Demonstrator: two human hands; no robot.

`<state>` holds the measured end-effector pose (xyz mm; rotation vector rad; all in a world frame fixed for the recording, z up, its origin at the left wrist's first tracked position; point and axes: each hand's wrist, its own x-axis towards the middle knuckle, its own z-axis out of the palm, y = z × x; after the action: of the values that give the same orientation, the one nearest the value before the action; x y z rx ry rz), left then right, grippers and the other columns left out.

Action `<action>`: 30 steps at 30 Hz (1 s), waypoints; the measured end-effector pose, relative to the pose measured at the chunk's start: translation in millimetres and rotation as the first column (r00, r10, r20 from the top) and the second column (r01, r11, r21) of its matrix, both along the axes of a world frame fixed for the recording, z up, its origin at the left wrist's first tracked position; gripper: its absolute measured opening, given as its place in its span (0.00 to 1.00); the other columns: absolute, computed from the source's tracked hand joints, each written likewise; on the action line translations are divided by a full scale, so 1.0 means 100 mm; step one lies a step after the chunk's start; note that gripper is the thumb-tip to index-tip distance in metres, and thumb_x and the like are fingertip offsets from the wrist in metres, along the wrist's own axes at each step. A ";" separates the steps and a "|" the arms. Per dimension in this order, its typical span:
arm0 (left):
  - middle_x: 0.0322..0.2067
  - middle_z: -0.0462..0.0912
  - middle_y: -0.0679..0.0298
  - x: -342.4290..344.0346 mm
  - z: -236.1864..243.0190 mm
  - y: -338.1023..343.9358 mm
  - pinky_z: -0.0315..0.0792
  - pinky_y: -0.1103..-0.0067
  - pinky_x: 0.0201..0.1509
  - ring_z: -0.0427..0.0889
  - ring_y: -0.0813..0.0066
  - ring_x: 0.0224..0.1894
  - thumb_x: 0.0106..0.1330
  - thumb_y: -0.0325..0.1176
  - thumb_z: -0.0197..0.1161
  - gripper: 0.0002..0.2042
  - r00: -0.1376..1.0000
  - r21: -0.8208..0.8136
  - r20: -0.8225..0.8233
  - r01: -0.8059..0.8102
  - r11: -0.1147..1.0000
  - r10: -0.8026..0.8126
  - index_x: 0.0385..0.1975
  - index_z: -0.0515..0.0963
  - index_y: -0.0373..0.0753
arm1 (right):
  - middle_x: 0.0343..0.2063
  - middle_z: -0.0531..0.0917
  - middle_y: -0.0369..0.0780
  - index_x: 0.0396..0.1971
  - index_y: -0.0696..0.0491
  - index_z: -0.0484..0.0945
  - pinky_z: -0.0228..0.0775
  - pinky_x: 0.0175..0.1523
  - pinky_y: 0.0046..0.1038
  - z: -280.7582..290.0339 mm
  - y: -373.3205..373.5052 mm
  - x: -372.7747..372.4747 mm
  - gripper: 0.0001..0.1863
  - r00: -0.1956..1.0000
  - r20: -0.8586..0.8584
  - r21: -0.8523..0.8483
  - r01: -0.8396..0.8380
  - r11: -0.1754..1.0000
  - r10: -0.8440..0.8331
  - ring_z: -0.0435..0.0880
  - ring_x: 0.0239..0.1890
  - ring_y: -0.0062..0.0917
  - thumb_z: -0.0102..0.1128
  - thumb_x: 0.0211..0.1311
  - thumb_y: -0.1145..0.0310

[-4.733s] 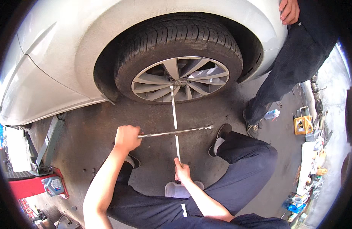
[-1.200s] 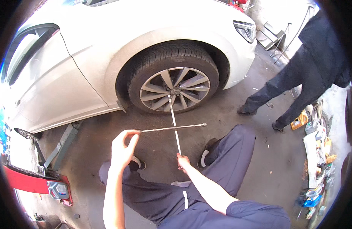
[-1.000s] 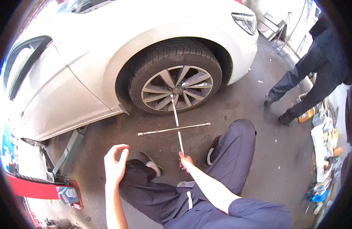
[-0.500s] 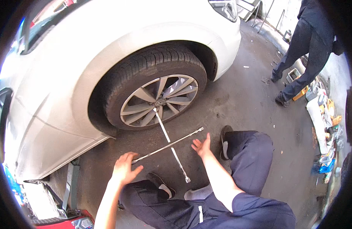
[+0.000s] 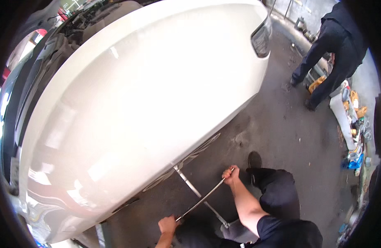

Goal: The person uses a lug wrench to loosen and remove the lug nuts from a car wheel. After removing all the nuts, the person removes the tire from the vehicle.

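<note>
A long silver four-way lug wrench (image 5: 204,199) spans the space between my two hands. My left hand (image 5: 168,224) is closed around the near-left end of its cross bar. The opposite end of that bar is wrapped by the fingers of my right hand (image 5: 230,175). Its other bar runs from a free socket end near my legs to the car's side, where the fender hides its far tip. Of the wheel (image 5: 186,159), only a thin edge shows below the white car's fender (image 5: 149,91).
A person in dark clothes (image 5: 337,47) stands at the upper right, turned away. Along the right wall lie bottles, yellow jugs (image 5: 354,99) and a blue item (image 5: 355,161). Dark floor (image 5: 281,132) stretches between them and the car. My bent right leg (image 5: 277,188) is beside my right arm.
Both hands, open half a second ago, have closed on the ends of the lug wrench's cross bar. My view has shifted up over the car, so the fender now covers most of the wheel.
</note>
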<state>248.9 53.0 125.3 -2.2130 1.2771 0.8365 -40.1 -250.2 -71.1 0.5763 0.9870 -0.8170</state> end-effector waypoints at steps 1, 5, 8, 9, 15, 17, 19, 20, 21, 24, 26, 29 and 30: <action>0.30 0.88 0.58 -0.07 0.12 -0.09 0.81 0.60 0.41 0.89 0.55 0.36 0.58 0.56 0.67 0.15 0.997 0.039 0.050 -0.052 0.998 0.050 0.37 0.88 0.57 | 0.09 0.53 0.28 0.15 0.43 0.60 0.44 0.17 0.25 0.00 0.09 0.05 0.16 1.000 -0.031 0.029 -0.006 1.000 0.007 0.49 0.10 0.20 0.53 0.58 0.57; 0.32 0.89 0.58 -0.14 0.12 -0.17 0.81 0.62 0.43 0.89 0.56 0.39 0.60 0.53 0.65 0.16 0.981 0.114 0.105 -0.177 0.978 0.165 0.35 0.89 0.49 | 0.11 0.55 0.30 0.20 0.43 0.60 0.48 0.17 0.27 0.14 0.16 0.20 0.18 0.974 -0.222 0.125 -0.008 0.992 0.036 0.52 0.11 0.22 0.51 0.65 0.52; 0.31 0.89 0.57 -0.03 -0.06 -0.14 0.82 0.65 0.41 0.90 0.58 0.39 0.64 0.45 0.63 0.13 0.991 0.140 0.087 -0.112 0.984 0.100 0.29 0.89 0.44 | 0.12 0.56 0.32 0.23 0.43 0.62 0.54 0.19 0.32 -0.02 0.23 0.02 0.18 0.954 -0.281 0.105 -0.077 0.992 0.104 0.55 0.12 0.25 0.48 0.67 0.48; 0.32 0.89 0.57 0.03 -0.11 -0.21 0.83 0.65 0.41 0.90 0.58 0.39 0.63 0.45 0.63 0.13 0.992 0.123 0.096 -0.092 0.988 0.081 0.29 0.89 0.44 | 0.12 0.56 0.32 0.23 0.43 0.62 0.55 0.19 0.33 0.01 0.16 0.05 0.18 0.949 -0.294 0.078 -0.097 0.992 0.116 0.55 0.12 0.25 0.48 0.67 0.47; 0.35 0.89 0.55 0.03 -0.46 0.10 0.83 0.63 0.41 0.90 0.56 0.41 0.62 0.44 0.64 0.12 0.998 0.156 0.031 -0.055 0.986 0.051 0.29 0.88 0.44 | 0.12 0.60 0.32 0.23 0.44 0.66 0.54 0.18 0.32 -0.04 0.26 -0.10 0.16 0.941 -0.325 0.119 -0.060 0.991 0.096 0.58 0.12 0.25 0.50 0.64 0.50; 0.36 0.89 0.56 -0.01 -0.56 0.19 0.83 0.63 0.42 0.89 0.56 0.42 0.61 0.45 0.65 0.12 1.000 0.175 0.020 -0.009 0.984 0.005 0.29 0.88 0.44 | 0.12 0.61 0.32 0.23 0.44 0.67 0.54 0.17 0.31 -0.05 0.39 -0.19 0.15 0.927 -0.366 0.139 -0.035 0.990 0.084 0.58 0.11 0.25 0.51 0.64 0.50; 0.36 0.89 0.57 0.08 -0.54 0.15 0.84 0.63 0.42 0.89 0.55 0.42 0.60 0.45 0.66 0.12 1.000 0.234 0.001 -0.014 0.972 0.014 0.30 0.88 0.44 | 0.12 0.62 0.32 0.23 0.43 0.67 0.53 0.16 0.30 -0.07 0.34 0.02 0.16 0.919 -0.381 0.146 -0.049 0.988 0.102 0.58 0.11 0.24 0.51 0.64 0.49; 0.36 0.89 0.58 0.10 -0.53 0.12 0.84 0.63 0.42 0.89 0.55 0.42 0.60 0.45 0.66 0.12 1.000 0.263 -0.011 -0.016 0.965 0.020 0.31 0.88 0.44 | 0.12 0.62 0.32 0.22 0.43 0.67 0.53 0.16 0.30 -0.06 0.29 0.06 0.16 0.930 -0.355 0.122 -0.055 0.991 0.095 0.58 0.11 0.24 0.51 0.64 0.49; 0.36 0.89 0.58 0.14 -0.51 0.14 0.84 0.63 0.42 0.89 0.55 0.42 0.60 0.45 0.66 0.12 0.999 0.274 -0.015 -0.023 0.961 0.028 0.31 0.88 0.44 | 0.12 0.62 0.32 0.22 0.43 0.67 0.53 0.16 0.30 -0.08 0.32 0.11 0.17 0.941 -0.326 0.114 -0.057 0.992 0.091 0.58 0.11 0.24 0.51 0.64 0.49; 0.36 0.89 0.58 0.40 -0.67 0.04 0.83 0.63 0.42 0.89 0.56 0.41 0.60 0.49 0.68 0.14 0.999 0.243 -0.035 -0.010 0.970 0.019 0.33 0.88 0.45 | 0.12 0.62 0.32 0.21 0.43 0.67 0.53 0.16 0.31 -0.07 0.14 0.26 0.17 0.941 -0.336 0.094 -0.017 0.995 0.048 0.58 0.11 0.25 0.50 0.65 0.48; 0.37 0.90 0.59 0.36 -0.67 0.21 0.82 0.61 0.41 0.90 0.56 0.41 0.60 0.55 0.69 0.19 1.000 0.209 -0.016 -0.008 0.978 0.012 0.35 0.88 0.45 | 0.12 0.62 0.32 0.22 0.43 0.67 0.54 0.16 0.31 -0.05 0.25 0.13 0.17 0.933 -0.353 0.127 -0.030 0.991 0.074 0.59 0.11 0.25 0.49 0.65 0.48; 0.49 0.87 0.63 0.54 -0.99 0.37 0.78 0.61 0.56 0.84 0.64 0.53 0.66 0.63 0.60 0.25 0.985 0.213 -0.141 0.124 0.969 -0.095 0.57 0.83 0.57 | 0.13 0.62 0.33 0.23 0.43 0.68 0.57 0.19 0.32 0.06 0.11 0.33 0.17 0.935 -0.341 0.122 -0.058 0.991 0.097 0.60 0.12 0.25 0.49 0.66 0.48; 0.48 0.87 0.63 0.49 -1.01 0.34 0.78 0.61 0.54 0.84 0.64 0.51 0.67 0.61 0.60 0.23 0.991 0.196 -0.132 0.056 0.979 -0.030 0.56 0.83 0.58 | 0.13 0.62 0.33 0.24 0.43 0.68 0.57 0.19 0.32 0.04 0.14 0.32 0.17 0.926 -0.364 0.105 -0.064 0.992 0.099 0.60 0.12 0.26 0.49 0.65 0.48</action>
<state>297.9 86.8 24.4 -1.9949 1.2362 1.0569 -8.0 -235.8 -67.0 0.4632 1.3915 -0.8250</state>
